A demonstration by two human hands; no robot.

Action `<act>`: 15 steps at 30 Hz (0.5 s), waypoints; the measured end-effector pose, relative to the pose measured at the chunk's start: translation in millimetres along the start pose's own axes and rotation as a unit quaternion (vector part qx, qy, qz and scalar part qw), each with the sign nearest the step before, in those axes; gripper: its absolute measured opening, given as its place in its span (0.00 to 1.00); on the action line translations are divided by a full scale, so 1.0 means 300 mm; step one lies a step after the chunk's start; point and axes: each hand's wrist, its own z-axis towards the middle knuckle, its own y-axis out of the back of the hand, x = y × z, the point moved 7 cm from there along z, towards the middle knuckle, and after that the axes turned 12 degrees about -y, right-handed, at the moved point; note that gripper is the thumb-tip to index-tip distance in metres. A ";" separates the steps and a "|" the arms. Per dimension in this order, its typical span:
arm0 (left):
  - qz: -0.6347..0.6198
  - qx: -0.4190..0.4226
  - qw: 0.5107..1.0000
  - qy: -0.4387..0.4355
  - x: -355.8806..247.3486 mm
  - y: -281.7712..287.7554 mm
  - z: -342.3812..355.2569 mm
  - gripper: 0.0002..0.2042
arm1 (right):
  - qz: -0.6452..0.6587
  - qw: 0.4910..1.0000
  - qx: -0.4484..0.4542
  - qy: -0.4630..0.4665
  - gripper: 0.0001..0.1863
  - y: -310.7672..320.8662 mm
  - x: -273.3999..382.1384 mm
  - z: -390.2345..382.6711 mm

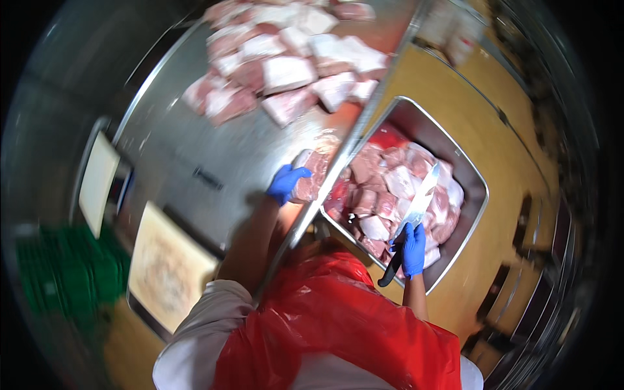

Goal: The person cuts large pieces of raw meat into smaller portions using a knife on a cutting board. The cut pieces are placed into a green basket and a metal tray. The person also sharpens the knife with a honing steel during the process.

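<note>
My left hand (286, 184), in a blue glove, grips a piece of raw meat (311, 174) at the edge of the steel table (172, 140). Its fingers lie over the near side of the piece. In my right hand (412, 250), gloved in blue too, is a knife (422, 196) with a dark handle. The blade points away from me, over a metal bin (480, 207) full of cut meat chunks (372, 188). That bin stands just right of the table's raised metal edge (323, 188).
Several large pieces of pale, fatty meat (289, 73) are piled on the table's far part. To the left are a stained cutting board (170, 273), a second white board (97, 183) and green crates (71, 270). The floor (484, 123) is yellowish-brown.
</note>
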 end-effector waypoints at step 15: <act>0.257 -0.627 0.731 -0.082 -0.312 1.121 -1.625 0.45 | -0.273 0.867 0.389 0.153 0.12 -1.138 0.271 -0.391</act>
